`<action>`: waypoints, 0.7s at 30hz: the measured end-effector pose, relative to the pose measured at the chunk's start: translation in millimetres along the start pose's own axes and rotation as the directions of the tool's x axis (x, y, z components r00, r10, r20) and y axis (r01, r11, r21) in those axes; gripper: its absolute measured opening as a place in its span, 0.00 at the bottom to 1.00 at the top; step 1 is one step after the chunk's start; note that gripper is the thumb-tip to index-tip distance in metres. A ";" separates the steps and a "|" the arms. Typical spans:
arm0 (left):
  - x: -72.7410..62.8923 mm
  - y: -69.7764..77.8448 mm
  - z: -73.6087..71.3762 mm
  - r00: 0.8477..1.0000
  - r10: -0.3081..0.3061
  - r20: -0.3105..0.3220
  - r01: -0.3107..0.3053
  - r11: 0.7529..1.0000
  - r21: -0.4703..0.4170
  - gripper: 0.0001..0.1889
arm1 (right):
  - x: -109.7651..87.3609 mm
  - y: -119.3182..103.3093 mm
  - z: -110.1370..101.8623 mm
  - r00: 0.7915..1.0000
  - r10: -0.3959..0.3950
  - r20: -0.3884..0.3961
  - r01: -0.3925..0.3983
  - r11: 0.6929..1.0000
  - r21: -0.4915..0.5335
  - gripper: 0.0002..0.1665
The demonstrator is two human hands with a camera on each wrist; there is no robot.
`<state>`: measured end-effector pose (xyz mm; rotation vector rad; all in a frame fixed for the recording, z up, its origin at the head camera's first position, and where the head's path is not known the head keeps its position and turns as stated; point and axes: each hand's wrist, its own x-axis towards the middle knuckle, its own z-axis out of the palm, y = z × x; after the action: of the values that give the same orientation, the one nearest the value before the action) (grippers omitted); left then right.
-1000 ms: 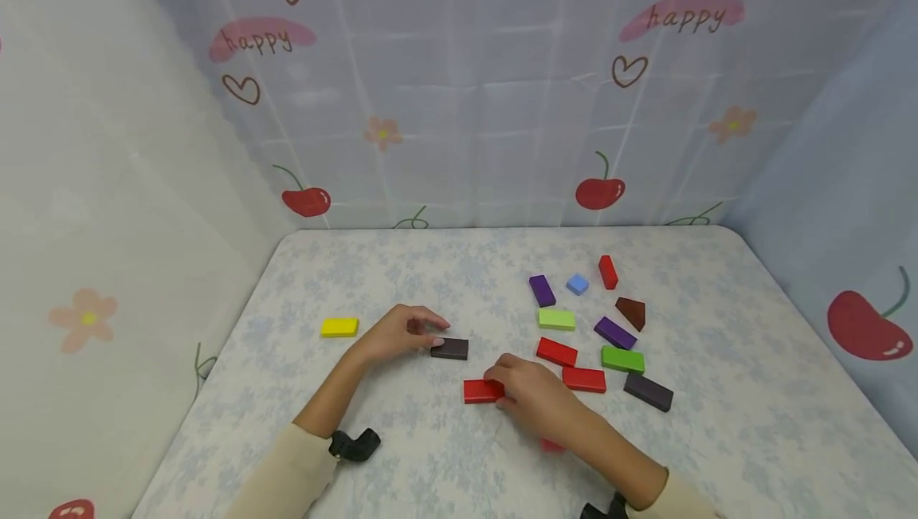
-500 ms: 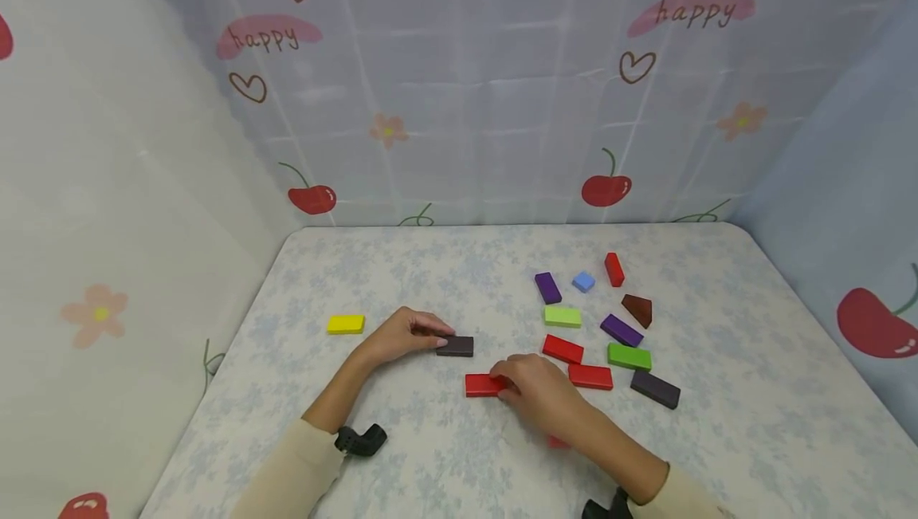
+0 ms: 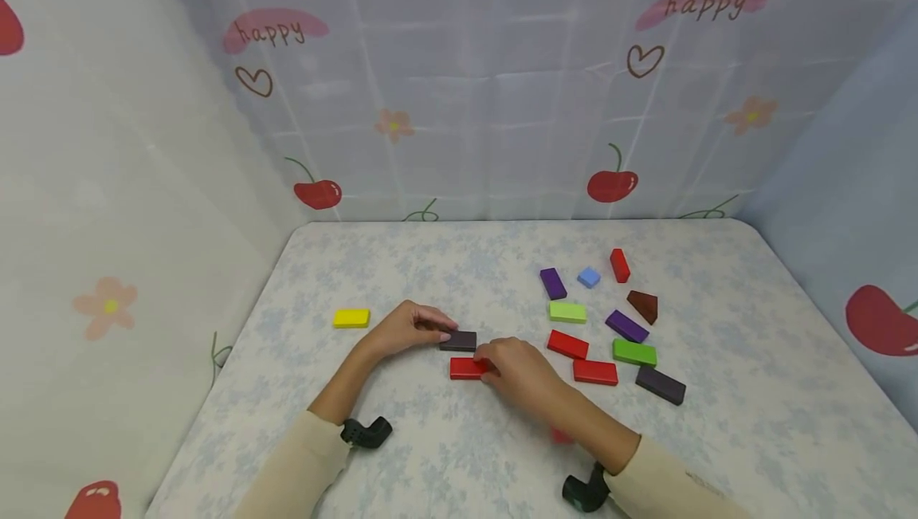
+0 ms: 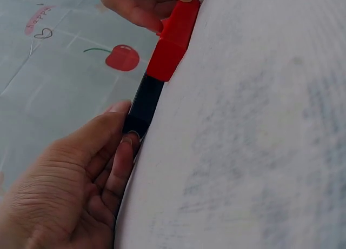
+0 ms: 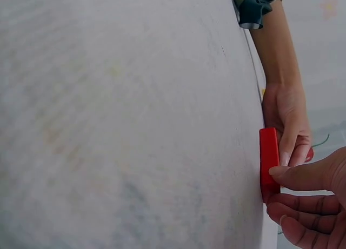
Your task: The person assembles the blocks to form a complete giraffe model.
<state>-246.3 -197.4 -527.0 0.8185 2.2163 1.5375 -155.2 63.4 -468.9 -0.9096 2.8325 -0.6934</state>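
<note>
In the head view my left hand (image 3: 407,329) pinches the left end of a black block (image 3: 460,341) lying flat on the table. Just in front of that block, on the near side, is a red block (image 3: 466,368); my right hand (image 3: 523,374) grips its right end between thumb and fingers. The left wrist view has the thumb and fingertips at the end of the black block (image 4: 145,102), with the red block (image 4: 174,44) overlapping it from this angle. From the right wrist, my thumb presses one face of the red block (image 5: 269,162).
Left of my left hand lies a yellow block (image 3: 351,318). Another red block (image 3: 562,435) is partly hidden under my right forearm. Several loose blocks spread at right, among them a green block (image 3: 634,352), a black block (image 3: 661,385) and a brown block (image 3: 642,306).
My right hand has moved left and away from me, bringing the red block up close to the black one. The left hand has come to pinch the black block, which stays in place.
</note>
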 end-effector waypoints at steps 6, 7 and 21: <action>2.9 1.3 0.8 0.999 0.030 0.031 -0.030 0.999 -0.016 0.13 | 8.4 -0.7 1.1 1.000 0.010 0.005 -0.010 1.000 0.002 0.14; 3.1 1.3 0.7 0.999 0.030 0.032 -0.030 0.999 -0.015 0.13 | 9.5 -1.0 1.2 1.000 0.012 0.004 -0.012 1.000 0.006 0.14; -1.6 -2.5 -4.3 1.000 0.020 0.018 -0.020 1.000 0.017 0.11 | 24.3 -8.8 4.6 1.000 0.005 0.009 -0.005 1.000 -0.002 0.13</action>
<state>-248.1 -202.3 -527.8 0.8582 2.2182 1.5164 -169.5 41.3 -467.8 -0.9039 2.8275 -0.6842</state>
